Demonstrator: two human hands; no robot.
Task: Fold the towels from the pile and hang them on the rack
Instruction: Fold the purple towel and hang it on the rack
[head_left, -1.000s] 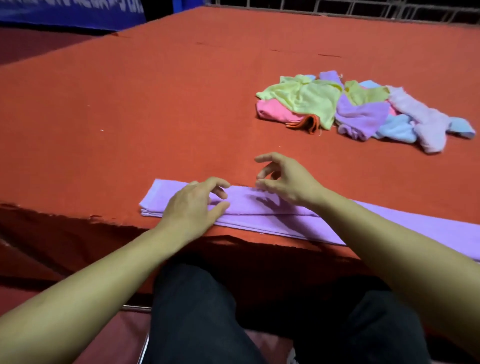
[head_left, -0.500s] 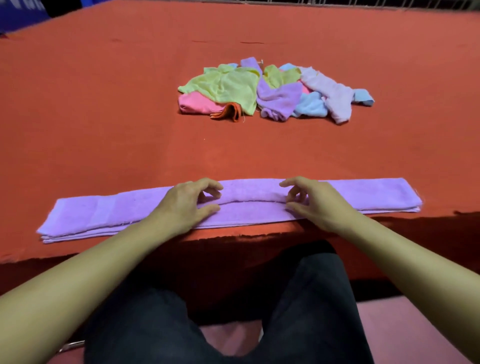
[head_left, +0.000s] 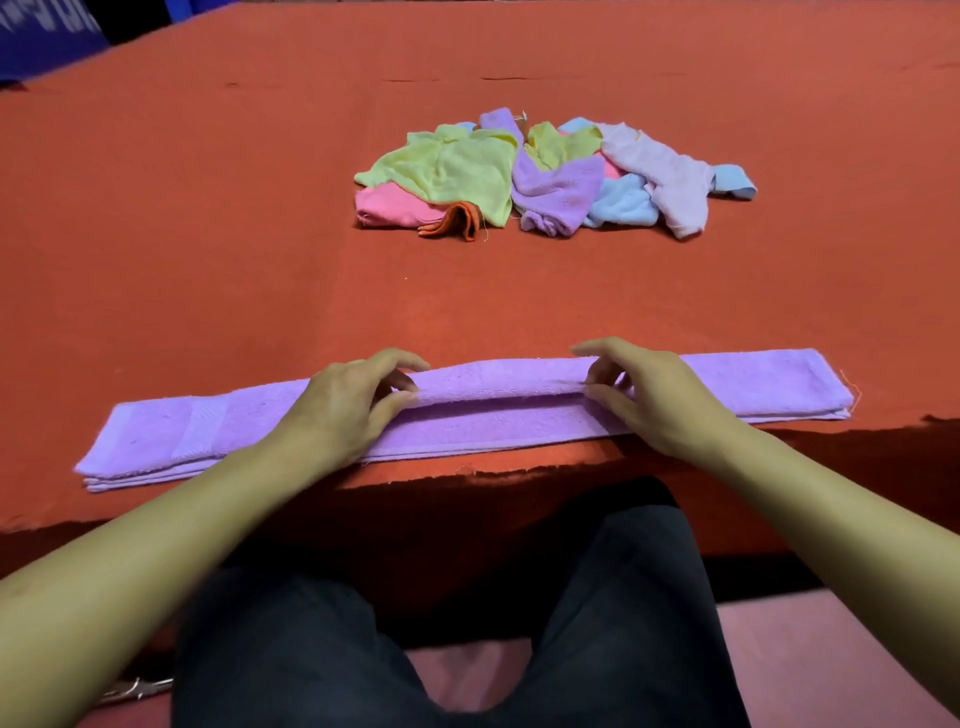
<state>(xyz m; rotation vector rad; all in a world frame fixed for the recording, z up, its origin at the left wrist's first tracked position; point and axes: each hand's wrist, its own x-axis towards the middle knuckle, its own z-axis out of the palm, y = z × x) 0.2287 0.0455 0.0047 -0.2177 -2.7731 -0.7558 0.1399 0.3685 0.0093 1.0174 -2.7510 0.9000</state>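
The left hand (head_left: 347, 399) and right hand (head_left: 643, 391) each pinch the raised far fold of the long folded purple towel (head_left: 498, 410) between thumb and curled fingers. The towel runs beneath and outward past both hands along the near edge of the red bench (head_left: 208, 260). Well beyond the hands lies the pile of towels (head_left: 545, 176).

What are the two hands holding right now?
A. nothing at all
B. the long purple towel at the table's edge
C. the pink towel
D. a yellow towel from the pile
B: the left hand and the right hand both pinch up a ridge of the long purple towel near the table's edge, while the pile lies untouched farther back.
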